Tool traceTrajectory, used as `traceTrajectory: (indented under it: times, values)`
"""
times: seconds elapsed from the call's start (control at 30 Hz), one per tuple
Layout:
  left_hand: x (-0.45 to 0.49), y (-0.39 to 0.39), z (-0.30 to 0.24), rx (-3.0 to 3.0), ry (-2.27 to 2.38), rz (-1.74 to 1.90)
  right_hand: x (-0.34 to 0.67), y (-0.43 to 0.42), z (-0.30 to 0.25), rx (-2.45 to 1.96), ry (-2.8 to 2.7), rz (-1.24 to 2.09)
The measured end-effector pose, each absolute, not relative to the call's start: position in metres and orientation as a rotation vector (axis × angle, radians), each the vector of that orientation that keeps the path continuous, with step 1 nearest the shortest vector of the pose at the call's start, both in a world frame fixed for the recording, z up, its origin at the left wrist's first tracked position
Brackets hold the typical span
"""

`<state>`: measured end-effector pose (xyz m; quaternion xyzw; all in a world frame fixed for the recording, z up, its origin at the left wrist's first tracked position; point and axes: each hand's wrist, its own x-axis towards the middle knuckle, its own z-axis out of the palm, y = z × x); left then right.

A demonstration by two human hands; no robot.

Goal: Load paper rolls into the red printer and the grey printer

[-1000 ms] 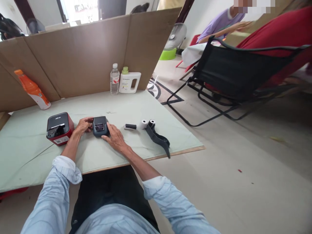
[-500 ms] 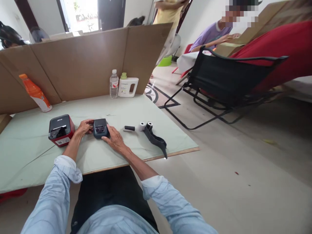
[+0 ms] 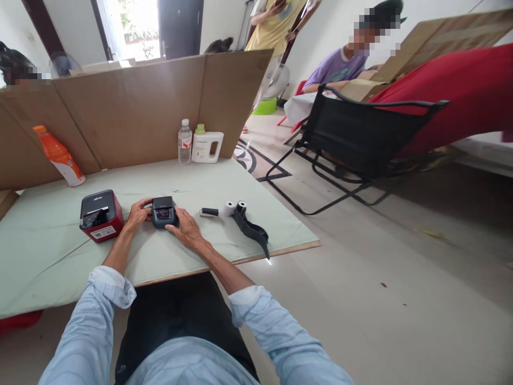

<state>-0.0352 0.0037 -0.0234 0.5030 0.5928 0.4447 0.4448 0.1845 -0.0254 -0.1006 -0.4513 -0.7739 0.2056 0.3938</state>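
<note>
A small dark portable label printer [image 3: 163, 213] rests on the pale green tabletop [image 3: 160, 262]. Its front has a glossy black window. My left hand [image 3: 139, 212] grips its left side with bent fingers, partly hidden at the tips. On the right side, my right hand [image 3: 187, 227] holds it, thumb at the front corner and fingers along the edge. Left of my left hand stands a larger red and black boxy machine [image 3: 102, 216] with a white label. To the right lie a small dark-wrapped roll [image 3: 209, 212], a white paper roll [image 3: 228, 208] and a partly unrolled black strip [image 3: 251, 230].
A cardboard screen [image 3: 140, 107] stands along the table's back. Before it are an orange bottle [image 3: 60, 155], a clear water bottle [image 3: 185, 144] and a white jug [image 3: 207, 148]. A black folding chair [image 3: 356, 133] stands right, near a seated person [image 3: 332, 69].
The camera view has tilted and shifted slightly. Both hands stay on the printer, which keeps its place between the red machine and the rolls.
</note>
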Motion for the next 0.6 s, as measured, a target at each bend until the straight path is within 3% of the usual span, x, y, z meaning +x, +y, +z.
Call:
traceTrajectory:
  times: [0.37, 0.6]
  values:
    - [-0.035, 0.009, -0.030, 1.282, 1.378, 1.309, 0.185, -0.026, -0.100, -1.153, -1.953, 0.556]
    - [-0.048, 0.020, -0.039, 1.452, 1.228, 1.163, 0.185, -0.028, -0.099, -1.152, -1.922, 0.565]
